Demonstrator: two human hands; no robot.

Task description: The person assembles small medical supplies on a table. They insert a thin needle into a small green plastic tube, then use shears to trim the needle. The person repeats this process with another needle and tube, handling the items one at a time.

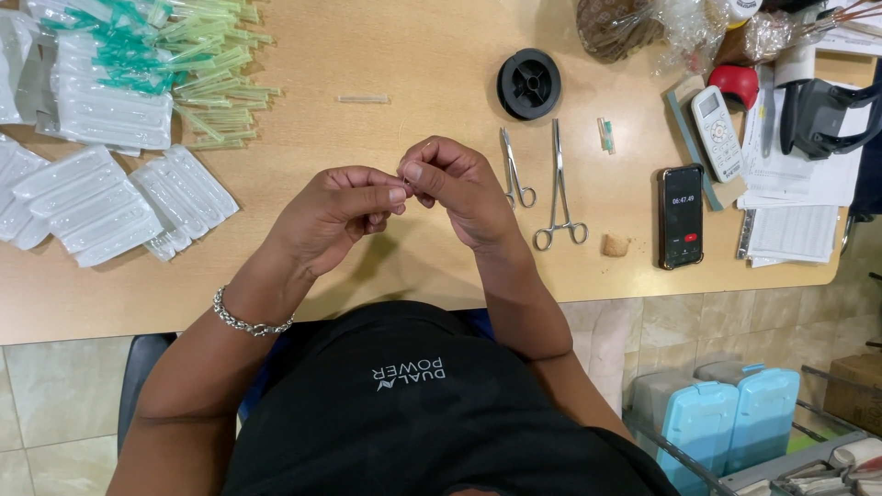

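Both hands meet above the wooden table [386, 55], fingertips pinched together. L hand [335, 216] has thumb + forefinger closed narrow on something tiny; R hand [455, 184] pinches the same spot from the other side. The tiny item [405, 180] sits right between the two sets of fingertips, too small to tell what it is. L wrist wears a silver chain bracelet [250, 319].

Just R of the R hand: small metal forceps [516, 170], then a longer pair of forceps [559, 193] beside them, both lying flat on the table, handles toward the person. Beyond the R hand, a black spool [528, 84]. Further R: a small green-tipped piece [605, 135], a tan crumb-like lump [616, 244], a black phone [682, 217] w/ lit screen, a white remote [717, 132], and stacked papers [795, 197].

Beyond and between the hands, a clear short tube [363, 98] lies alone. Well L of the L hand: white blister packs [101, 207] in a heap, and further up a pile of pale green capped needles [216, 78].

Below R of the hands, off the table, light blue plastic cases [735, 413] sit in a rack.
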